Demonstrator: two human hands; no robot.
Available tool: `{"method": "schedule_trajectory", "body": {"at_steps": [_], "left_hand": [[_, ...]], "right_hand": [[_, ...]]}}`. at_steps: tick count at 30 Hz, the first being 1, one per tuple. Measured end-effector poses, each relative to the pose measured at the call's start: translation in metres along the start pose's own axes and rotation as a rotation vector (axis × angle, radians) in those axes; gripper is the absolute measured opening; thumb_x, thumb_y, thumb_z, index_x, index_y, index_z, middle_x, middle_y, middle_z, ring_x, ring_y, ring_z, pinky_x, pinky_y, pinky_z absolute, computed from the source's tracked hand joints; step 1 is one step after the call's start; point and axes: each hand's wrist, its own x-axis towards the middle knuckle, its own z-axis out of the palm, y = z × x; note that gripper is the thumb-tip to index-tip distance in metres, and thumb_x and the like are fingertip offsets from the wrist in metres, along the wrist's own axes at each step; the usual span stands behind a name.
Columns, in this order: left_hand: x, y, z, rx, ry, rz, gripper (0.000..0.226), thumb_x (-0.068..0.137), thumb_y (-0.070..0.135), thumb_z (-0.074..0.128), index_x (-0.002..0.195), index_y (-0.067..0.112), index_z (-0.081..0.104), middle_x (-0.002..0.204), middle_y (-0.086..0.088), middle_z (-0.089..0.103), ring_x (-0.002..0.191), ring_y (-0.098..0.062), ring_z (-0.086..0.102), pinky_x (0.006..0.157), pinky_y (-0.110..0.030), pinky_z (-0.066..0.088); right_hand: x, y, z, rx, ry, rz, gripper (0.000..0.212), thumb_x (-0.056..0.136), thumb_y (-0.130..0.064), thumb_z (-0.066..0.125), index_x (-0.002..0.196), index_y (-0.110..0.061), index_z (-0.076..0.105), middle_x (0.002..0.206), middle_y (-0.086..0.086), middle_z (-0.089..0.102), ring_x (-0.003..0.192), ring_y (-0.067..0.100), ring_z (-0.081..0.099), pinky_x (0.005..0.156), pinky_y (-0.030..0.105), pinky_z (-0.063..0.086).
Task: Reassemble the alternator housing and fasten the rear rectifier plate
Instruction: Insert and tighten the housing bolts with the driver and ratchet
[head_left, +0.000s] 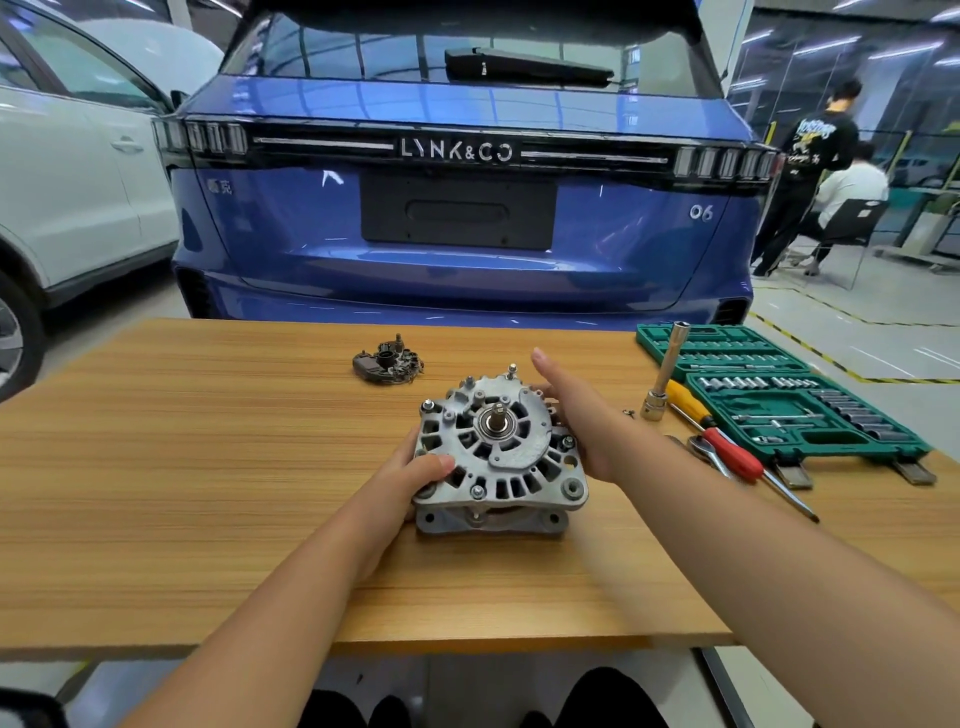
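Steadying the alternator housing mid-table, left hand is gripping its edge, right hand is lying flat-fingered against the far side, so next the rectifier plate behind needs fetching.

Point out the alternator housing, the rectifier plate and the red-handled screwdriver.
alternator housing (498, 441), head view: on its grey rear face beside the shaft.
rectifier plate (387, 361), head view: on its dark middle.
red-handled screwdriver (735, 454), head view: on the red grip.

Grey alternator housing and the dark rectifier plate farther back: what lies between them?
Only bare wooden table separates alternator housing from rectifier plate, per the head view.
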Motion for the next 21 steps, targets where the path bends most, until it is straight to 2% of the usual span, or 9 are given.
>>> {"method": "schedule_trajectory", "body": {"at_steps": [2, 4, 6, 8, 11, 13, 17, 21], "left_hand": [[-0.004, 0.002, 0.002, -0.025, -0.031, 0.020, 0.078, 0.069, 0.060, 0.071, 0.140, 0.034, 0.051, 0.122, 0.003, 0.073, 0.112, -0.020, 0.070, 0.103, -0.042, 0.047], [-0.007, 0.005, 0.003, -0.039, -0.024, 0.010, 0.073, 0.074, 0.072, 0.069, 0.135, 0.034, 0.055, 0.119, 0.007, 0.074, 0.108, -0.013, 0.071, 0.093, -0.032, 0.048], [-0.009, 0.007, 0.003, -0.068, -0.030, -0.012, 0.072, 0.076, 0.083, 0.054, 0.130, 0.035, 0.059, 0.118, 0.009, 0.074, 0.107, -0.007, 0.070, 0.088, -0.026, 0.045], [-0.009, 0.008, 0.003, -0.097, -0.044, -0.028, 0.067, 0.081, 0.077, 0.046, 0.128, 0.033, 0.061, 0.120, 0.006, 0.074, 0.108, -0.007, 0.070, 0.089, -0.026, 0.044], [-0.008, 0.008, 0.007, -0.107, -0.013, -0.013, 0.052, 0.092, 0.061, 0.049, 0.128, 0.028, 0.063, 0.118, 0.002, 0.075, 0.108, -0.012, 0.071, 0.095, -0.031, 0.046], [-0.009, 0.009, 0.010, -0.117, 0.038, -0.005, 0.042, 0.098, 0.053, 0.048, 0.126, 0.026, 0.064, 0.114, 0.001, 0.076, 0.103, -0.013, 0.073, 0.085, -0.028, 0.050], [-0.009, 0.008, 0.014, -0.124, 0.128, 0.008, 0.039, 0.100, 0.048, 0.049, 0.121, 0.020, 0.066, 0.107, -0.004, 0.078, 0.094, -0.019, 0.075, 0.072, -0.027, 0.053], [-0.004, 0.006, 0.017, -0.159, 0.161, 0.032, 0.037, 0.100, 0.044, 0.050, 0.117, 0.017, 0.069, 0.105, -0.008, 0.078, 0.090, -0.021, 0.076, 0.062, -0.022, 0.056]], "right_hand": [[-0.008, 0.009, -0.007, 0.031, -0.008, -0.021, 0.077, 0.060, -0.087, 0.065, 0.111, -0.029, 0.057, 0.125, 0.006, 0.066, 0.103, 0.028, 0.071, 0.081, 0.045, 0.060], [-0.016, 0.019, -0.013, 0.028, -0.065, -0.032, 0.072, 0.063, -0.084, 0.066, 0.111, -0.032, 0.061, 0.120, 0.005, 0.072, 0.106, 0.028, 0.072, 0.089, 0.047, 0.058], [-0.021, 0.031, -0.016, 0.014, -0.111, -0.037, 0.069, 0.070, -0.079, 0.066, 0.118, -0.031, 0.063, 0.117, 0.004, 0.074, 0.109, 0.028, 0.071, 0.100, 0.049, 0.053], [-0.025, 0.040, -0.014, 0.010, -0.099, -0.048, 0.064, 0.079, -0.072, 0.064, 0.125, -0.029, 0.062, 0.117, 0.003, 0.074, 0.109, 0.027, 0.071, 0.106, 0.051, 0.048], [-0.028, 0.047, -0.007, 0.049, -0.077, -0.078, 0.058, 0.082, -0.063, 0.067, 0.126, -0.025, 0.060, 0.116, 0.003, 0.075, 0.106, 0.025, 0.072, 0.107, 0.052, 0.047], [-0.029, 0.049, -0.004, 0.120, -0.092, -0.102, 0.059, 0.079, -0.058, 0.073, 0.125, -0.022, 0.061, 0.117, 0.006, 0.075, 0.107, 0.028, 0.072, 0.106, 0.050, 0.049], [-0.027, 0.054, 0.001, 0.244, -0.125, -0.139, 0.074, 0.068, -0.054, 0.081, 0.128, -0.015, 0.064, 0.119, 0.013, 0.073, 0.109, 0.033, 0.071, 0.100, 0.048, 0.053], [-0.021, 0.054, -0.001, 0.257, -0.118, -0.144, 0.066, 0.075, -0.052, 0.077, 0.127, -0.013, 0.065, 0.118, 0.014, 0.073, 0.108, 0.033, 0.071, 0.098, 0.047, 0.055]]}}
